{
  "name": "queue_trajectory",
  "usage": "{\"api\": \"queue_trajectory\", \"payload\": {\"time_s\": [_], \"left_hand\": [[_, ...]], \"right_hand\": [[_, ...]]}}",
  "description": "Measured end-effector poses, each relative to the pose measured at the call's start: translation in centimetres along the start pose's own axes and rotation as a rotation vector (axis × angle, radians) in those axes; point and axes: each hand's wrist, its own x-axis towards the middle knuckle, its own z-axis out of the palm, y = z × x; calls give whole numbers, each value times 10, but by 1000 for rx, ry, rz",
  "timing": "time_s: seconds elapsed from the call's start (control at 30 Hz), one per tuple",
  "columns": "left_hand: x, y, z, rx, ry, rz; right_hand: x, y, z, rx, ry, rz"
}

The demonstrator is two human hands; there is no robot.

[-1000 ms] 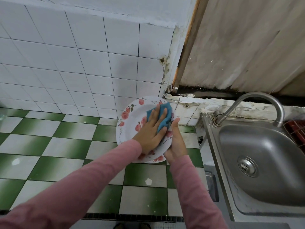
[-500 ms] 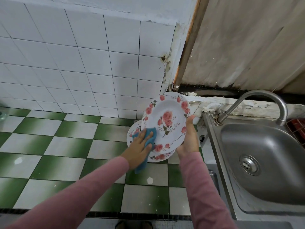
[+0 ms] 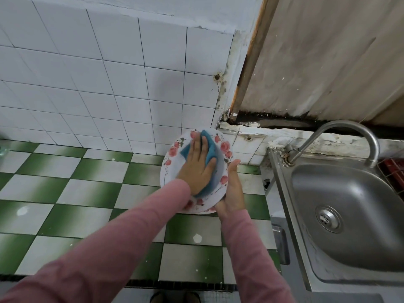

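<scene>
The flowered plate (image 3: 220,170) is held tilted just left of the sink (image 3: 341,189), above the tiled table (image 3: 91,193). The left hand (image 3: 197,167), fingers straight, presses a blue sponge (image 3: 208,147) flat on its face. The right hand (image 3: 232,189) clasps its sink-side rim, thumb in front.

The rose-patterned plate (image 3: 172,151) is round and white, with pink roses and thin stems round its rim. It is tilted up, face toward the camera, above the green-and-white tabletop (image 3: 87,193), its right rim gripped by the right hand (image 3: 232,189). A blue cloth (image 3: 209,147) lies spread across its middle, pressed flat under the left hand (image 3: 197,167).
</scene>
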Motion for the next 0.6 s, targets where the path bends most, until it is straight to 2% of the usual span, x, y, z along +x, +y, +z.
{"api": "queue_trajectory", "payload": {"time_s": [0.1,0.17,0.27,0.33,0.47,0.6], "left_hand": [[-4,-25,-2,218,-43,-18],[-14,-33,3,279,-130,-42],[-34,-28,11,120,-303,-54],[-46,-22,14,12,-337,-6],[-53,-25,14,40,-143,157],[-52,-29,10,56,48,203]], "right_hand": [[-3,-8,-4,52,-17,15],[-3,-14,-5,40,6,-4],[4,-17,-13,-18,66,-71],[11,-21,-15,-34,122,-94],[25,-36,-8,-23,186,-44],[27,-53,10,-49,280,8]]}}
